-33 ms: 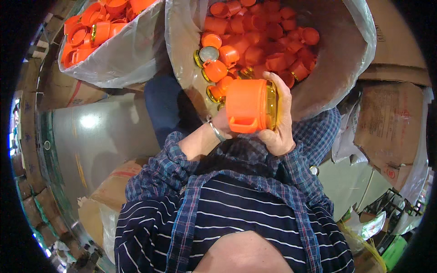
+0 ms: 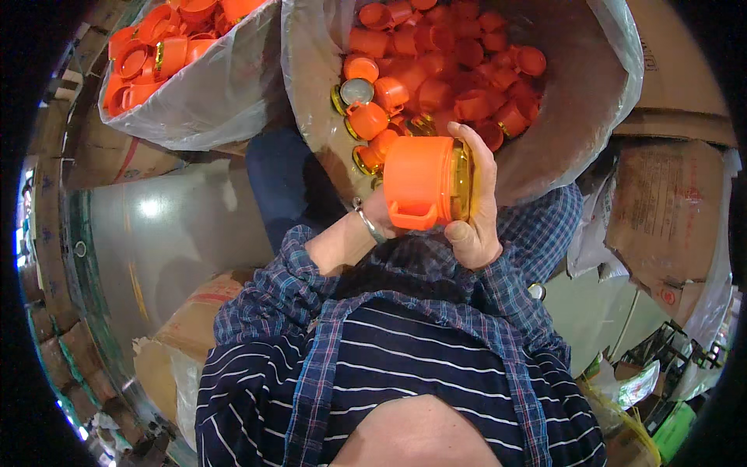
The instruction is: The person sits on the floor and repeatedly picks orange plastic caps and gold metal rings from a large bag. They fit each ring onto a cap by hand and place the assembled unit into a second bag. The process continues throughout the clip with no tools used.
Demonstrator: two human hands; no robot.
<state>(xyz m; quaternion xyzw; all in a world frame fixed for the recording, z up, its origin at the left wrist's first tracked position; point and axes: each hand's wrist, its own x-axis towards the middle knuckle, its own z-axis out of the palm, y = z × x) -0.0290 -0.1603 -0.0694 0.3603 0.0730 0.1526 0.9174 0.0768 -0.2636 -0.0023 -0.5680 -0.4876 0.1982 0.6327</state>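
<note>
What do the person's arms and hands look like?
The right hand wears no glove; the left hand is mostly hidden. A shiny silver bracelet circles the left wrist. The left sleeve and right sleeve are blue plaid with thin pale and reddish lines.

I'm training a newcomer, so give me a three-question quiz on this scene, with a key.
1. True or false: the right hand touches the yellow end of the held orange mug.
2. Multiple choice: which wrist wears the silvery bracelet? A) left B) right C) neither
3. Short answer: does the held mug's handle face the striped shirt or the heap of mugs?

Key: 1. True. 2. A. 3. The striped shirt.
</note>
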